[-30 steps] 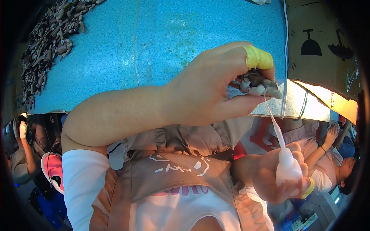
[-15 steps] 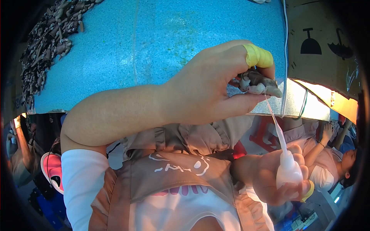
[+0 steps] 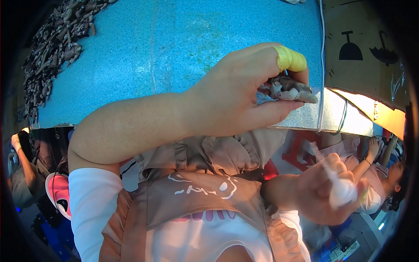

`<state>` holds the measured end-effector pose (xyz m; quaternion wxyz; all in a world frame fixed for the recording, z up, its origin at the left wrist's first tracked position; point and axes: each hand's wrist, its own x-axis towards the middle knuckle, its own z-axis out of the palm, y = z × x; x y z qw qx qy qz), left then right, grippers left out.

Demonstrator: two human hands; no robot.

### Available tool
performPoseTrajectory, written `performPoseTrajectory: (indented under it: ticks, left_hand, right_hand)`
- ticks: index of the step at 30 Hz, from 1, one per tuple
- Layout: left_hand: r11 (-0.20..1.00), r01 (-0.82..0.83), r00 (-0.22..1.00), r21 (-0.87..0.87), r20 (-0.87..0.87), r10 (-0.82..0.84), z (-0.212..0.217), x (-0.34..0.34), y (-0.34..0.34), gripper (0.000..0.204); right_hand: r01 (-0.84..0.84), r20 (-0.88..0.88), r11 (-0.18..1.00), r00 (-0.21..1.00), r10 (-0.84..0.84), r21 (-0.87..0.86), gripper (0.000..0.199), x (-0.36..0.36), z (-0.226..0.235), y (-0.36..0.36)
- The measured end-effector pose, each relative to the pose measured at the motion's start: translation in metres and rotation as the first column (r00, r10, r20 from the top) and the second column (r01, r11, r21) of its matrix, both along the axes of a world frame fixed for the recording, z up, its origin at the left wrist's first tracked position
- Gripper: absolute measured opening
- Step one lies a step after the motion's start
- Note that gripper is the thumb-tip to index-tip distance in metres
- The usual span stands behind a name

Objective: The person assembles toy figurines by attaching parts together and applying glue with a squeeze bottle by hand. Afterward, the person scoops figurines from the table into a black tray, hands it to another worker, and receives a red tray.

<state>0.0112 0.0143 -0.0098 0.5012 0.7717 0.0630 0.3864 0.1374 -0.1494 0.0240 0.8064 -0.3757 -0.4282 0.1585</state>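
Observation:
Over the near right edge of the blue table, my left hand [image 3: 244, 94] is closed on a small grey-and-white moulded figure [image 3: 290, 88]. Yellow tape wraps one finger of that hand. The fingers partly hide the figure, so its exact kind is unclear. Lower down and to the right, my right hand [image 3: 321, 192] grips a white squeeze bottle [image 3: 342, 192] with a long thin nozzle. Motion blurs the bottle, and its nozzle points up and left, apart from the figure.
A heap of similar small grey and brown pieces [image 3: 52, 52] lies at the table's far left. The blue tabletop [image 3: 174, 43] has a white cable [image 3: 322, 65] along its right edge. Beyond that stands a cardboard box [image 3: 362, 26]. Other people [image 3: 371, 174] sit at both sides.
My right hand has moved the bottle down and to the right, and its nozzle tip has left the figure. My left hand still holds the figure almost in place.

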Motion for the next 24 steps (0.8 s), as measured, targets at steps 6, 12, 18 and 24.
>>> performPoseTrajectory:
  ticks: [6,12,18,24]
  left_hand:
    - [1.0,-0.009,1.0,0.005,-0.002,0.009,0.0,0.0,-0.001,0.029]
    - [1.0,0.0,1.0,-0.001,-0.009,0.0,0.0,0.0,0.0,0.029]
    - [1.0,-0.003,1.0,0.002,0.006,0.003,-0.002,0.0,-0.001,0.03]
    - [0.999,-0.004,1.0,0.034,0.006,0.004,0.0,0.0,-0.001,0.032]
  right_hand:
    - [-0.352,-0.352,0.936,0.876,0.329,-0.001,0.042,0.008,0.004,0.012]
    - [-0.307,-0.492,0.951,0.822,0.288,0.044,0.032,0.006,0.002,0.013]
    - [0.232,-0.056,0.965,0.972,-0.226,0.123,0.031,-0.015,-0.008,0.015]
    - [0.274,0.181,0.957,0.941,-0.287,0.093,0.024,-0.022,-0.002,0.019]
